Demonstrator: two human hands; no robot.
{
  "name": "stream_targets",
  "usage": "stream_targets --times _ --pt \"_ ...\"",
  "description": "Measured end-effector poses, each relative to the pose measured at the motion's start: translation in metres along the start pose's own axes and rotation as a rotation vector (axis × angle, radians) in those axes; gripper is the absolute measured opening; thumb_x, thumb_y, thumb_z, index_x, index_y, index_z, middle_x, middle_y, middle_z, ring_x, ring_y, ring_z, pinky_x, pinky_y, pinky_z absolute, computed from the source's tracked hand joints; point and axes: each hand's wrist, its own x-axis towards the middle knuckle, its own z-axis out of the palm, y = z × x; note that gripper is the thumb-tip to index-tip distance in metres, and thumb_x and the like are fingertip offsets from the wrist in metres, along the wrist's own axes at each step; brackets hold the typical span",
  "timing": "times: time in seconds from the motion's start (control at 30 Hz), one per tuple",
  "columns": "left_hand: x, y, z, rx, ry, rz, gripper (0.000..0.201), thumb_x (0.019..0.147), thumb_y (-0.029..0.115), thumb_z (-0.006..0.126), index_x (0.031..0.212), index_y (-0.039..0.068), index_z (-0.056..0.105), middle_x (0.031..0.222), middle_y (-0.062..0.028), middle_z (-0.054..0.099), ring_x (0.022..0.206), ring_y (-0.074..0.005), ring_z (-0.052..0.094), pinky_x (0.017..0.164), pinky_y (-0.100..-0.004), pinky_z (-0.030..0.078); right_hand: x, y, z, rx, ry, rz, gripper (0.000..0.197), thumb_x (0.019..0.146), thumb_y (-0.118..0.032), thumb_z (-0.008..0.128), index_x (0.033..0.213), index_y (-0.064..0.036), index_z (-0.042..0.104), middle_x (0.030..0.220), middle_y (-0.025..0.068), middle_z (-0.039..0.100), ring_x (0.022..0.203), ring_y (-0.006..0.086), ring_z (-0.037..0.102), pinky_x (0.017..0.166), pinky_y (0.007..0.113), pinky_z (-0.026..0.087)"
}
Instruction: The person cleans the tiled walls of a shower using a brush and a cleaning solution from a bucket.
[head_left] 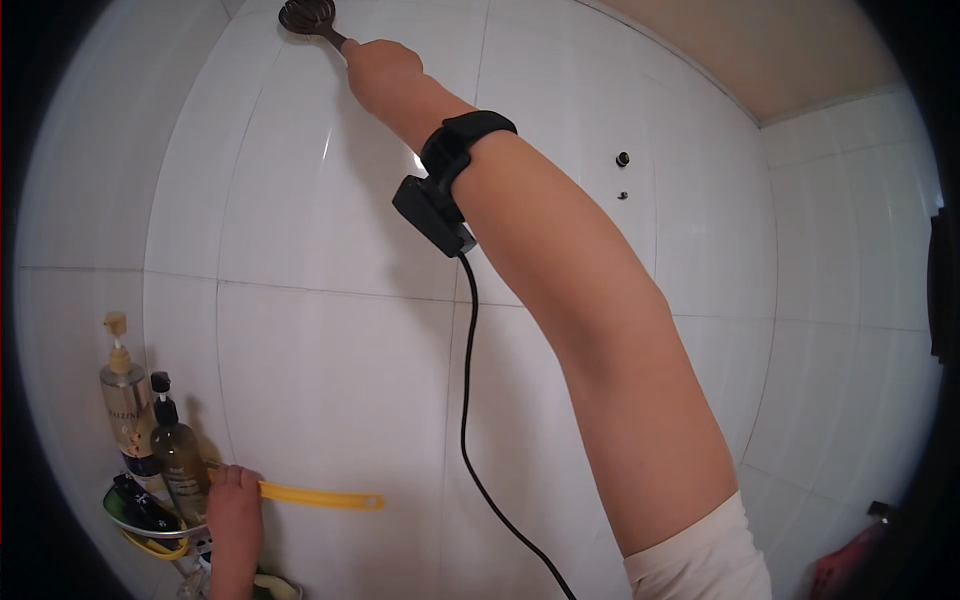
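Observation:
My right arm crosses the view from the lower right up to the top. My right hand [385,75] is closed round the handle of a dark brown tool with a rounded, slotted or looped head [308,16], held close to the white tiled wall; its exact kind is unclear. At the lower left, beside a corner shelf, my left hand [236,502] is closed on a flat yellow handle [320,496]. That handle has a hole at its right end, and its other end is hidden by my hand and the bottles.
A silver pump bottle [125,400] and an amber pump bottle [180,455] stand on the corner shelf [150,530]. A black device [432,215] is strapped to my right forearm, its cable [466,400] hanging down. Two small dark fittings stick out of the wall [560,240].

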Motion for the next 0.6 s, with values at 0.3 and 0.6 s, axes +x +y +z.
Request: stream_targets --times 0.3,0.6 --pt "-0.002 -0.003 -0.001 0.002 -0.073 0.012 0.013 0.067 0.000 0.051 0.079 -0.001 0.050 0.083 -0.0165 0.051 0.087 -0.0315 0.049 0.073 -0.0385 0.043 -0.076 0.180 -0.047 -0.286 0.148 0.289 0.027 0.086 -0.019 0.038 0.109 -0.0097 0.048 0.085 0.0192 0.061 0.081 0.0370 0.059 0.070 0.048 0.047" --pt "0.002 0.004 -0.003 0.011 -0.082 -0.007 0.013 0.068 0.002 0.052 0.082 0.001 0.052 0.084 -0.0143 0.052 0.086 -0.0311 0.050 0.073 -0.0382 0.043 -0.098 0.185 -0.049 -0.239 0.101 0.446 0.031 0.083 -0.020 0.041 0.109 -0.0033 0.047 0.085 0.0224 0.060 0.080 0.0396 0.058 0.071 0.048 0.045"
